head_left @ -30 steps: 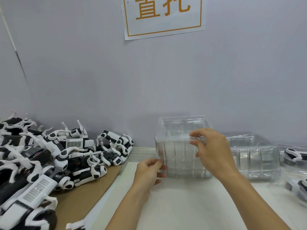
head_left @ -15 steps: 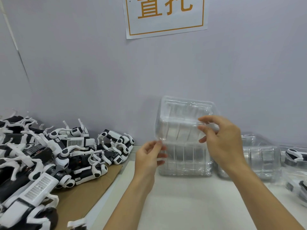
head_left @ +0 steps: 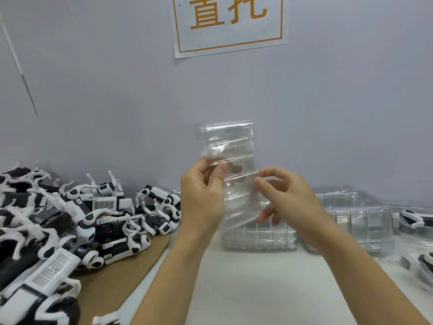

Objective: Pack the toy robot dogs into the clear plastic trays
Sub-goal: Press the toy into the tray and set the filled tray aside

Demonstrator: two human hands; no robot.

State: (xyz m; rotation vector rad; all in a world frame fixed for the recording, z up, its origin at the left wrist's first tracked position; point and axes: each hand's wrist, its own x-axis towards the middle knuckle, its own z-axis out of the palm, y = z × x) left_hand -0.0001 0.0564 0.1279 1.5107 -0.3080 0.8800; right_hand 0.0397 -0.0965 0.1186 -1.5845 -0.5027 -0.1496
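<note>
A clear plastic tray (head_left: pixel 230 148) is held upright in the air above the table, tilted on end. My left hand (head_left: pixel 202 195) grips its left edge, thumb on the front. My right hand (head_left: pixel 287 198) pinches its right edge, with fingers showing through the plastic behind it. Below it a stack of clear trays (head_left: pixel 259 238) rests on the white table (head_left: pixel 257 289). A heap of black-and-white toy robot dogs (head_left: pixel 77 219) lies on brown cardboard (head_left: pixel 121 277) at the left.
More clear trays (head_left: pixel 351 212) stand to the right of the stack, against the wall. At the far right, trays (head_left: pixel 412 221) hold packed robot dogs. A paper sign (head_left: pixel 228 22) with orange characters hangs on the grey wall.
Both hands lifted the top tray off the stack, raised it higher and turned it up on end. The stack beneath stayed on the table.
</note>
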